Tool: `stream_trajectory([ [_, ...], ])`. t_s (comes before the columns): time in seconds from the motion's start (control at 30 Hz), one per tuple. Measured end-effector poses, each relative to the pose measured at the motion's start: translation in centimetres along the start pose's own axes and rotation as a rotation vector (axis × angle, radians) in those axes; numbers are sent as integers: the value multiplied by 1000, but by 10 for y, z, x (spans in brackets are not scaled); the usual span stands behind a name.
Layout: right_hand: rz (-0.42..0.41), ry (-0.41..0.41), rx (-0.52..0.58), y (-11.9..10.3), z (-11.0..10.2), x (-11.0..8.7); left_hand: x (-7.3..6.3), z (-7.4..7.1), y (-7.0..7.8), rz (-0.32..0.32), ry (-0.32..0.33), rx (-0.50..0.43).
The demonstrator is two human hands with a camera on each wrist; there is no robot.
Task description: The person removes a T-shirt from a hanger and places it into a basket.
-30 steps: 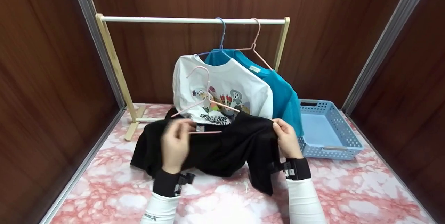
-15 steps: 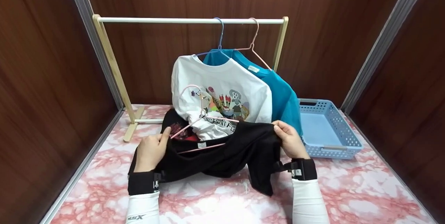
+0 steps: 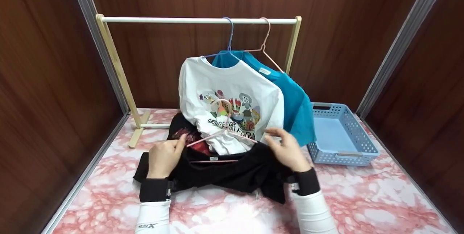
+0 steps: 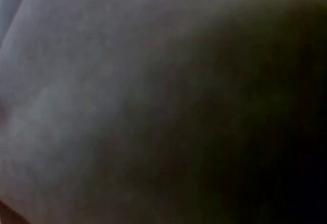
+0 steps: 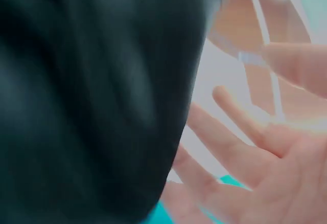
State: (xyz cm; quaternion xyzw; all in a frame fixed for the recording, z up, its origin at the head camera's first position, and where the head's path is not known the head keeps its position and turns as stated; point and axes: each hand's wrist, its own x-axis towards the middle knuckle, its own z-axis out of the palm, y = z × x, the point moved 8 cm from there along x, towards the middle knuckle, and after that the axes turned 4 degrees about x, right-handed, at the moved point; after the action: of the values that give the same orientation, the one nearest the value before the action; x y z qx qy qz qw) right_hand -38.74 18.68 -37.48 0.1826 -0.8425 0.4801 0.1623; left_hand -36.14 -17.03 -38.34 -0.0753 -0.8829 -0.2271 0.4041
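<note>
A black shirt is low in the head view, with a pink hanger in its neck opening. The hanger's hook stands up before the white shirt. My left hand grips the shirt's left shoulder by the hanger's end, thumb on top. Beside the right shoulder is my right hand, fingers spread and holding nothing. In the right wrist view its fingers extend loosely beside the dark cloth. The left wrist view is too blurred and dark to make out anything.
Behind, a white printed shirt on a blue hanger and a teal shirt on a pink one hang from a rack's white rail. A dark garment with red print lies under the white shirt. A blue basket stands right.
My left hand moved out left and took hold of the shirt's left shoulder. My right hand let go of the right shoulder and moved inward. The hanger and shirt sank lower.
</note>
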Motion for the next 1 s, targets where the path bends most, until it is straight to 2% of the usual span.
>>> stream_trajectory([
  [0.1,-67,-26,17,-17,25,-3,-1,3,12,70,7,-2],
  [0.23,-99,-168,101,-33,63,-10,-2,6,29,186,11,-16],
  [0.3,-122,-201,137,-38,76,-14,-3,7,35,230,15,-19],
  [0.4,-135,-220,167,-40,83,-16,-3,8,39,256,24,-35],
  [0.47,-141,-236,168,-39,83,-16,-3,7,38,248,36,-66],
  [0.57,-124,-311,191,-39,81,-15,-2,5,32,203,76,-135],
  [0.63,-125,-334,201,-39,78,-14,-1,1,24,153,129,-159],
  [0.83,-107,-302,223,-33,63,-8,-2,-10,-10,-76,285,-154],
  [0.87,-91,-283,260,-31,58,-7,-3,-12,-17,-116,306,-149],
  [0.93,-67,-219,402,-27,48,-5,-6,-13,-29,-188,327,-139],
  [1.0,-61,-138,577,-24,36,-4,-7,-10,-38,-239,306,-122],
])
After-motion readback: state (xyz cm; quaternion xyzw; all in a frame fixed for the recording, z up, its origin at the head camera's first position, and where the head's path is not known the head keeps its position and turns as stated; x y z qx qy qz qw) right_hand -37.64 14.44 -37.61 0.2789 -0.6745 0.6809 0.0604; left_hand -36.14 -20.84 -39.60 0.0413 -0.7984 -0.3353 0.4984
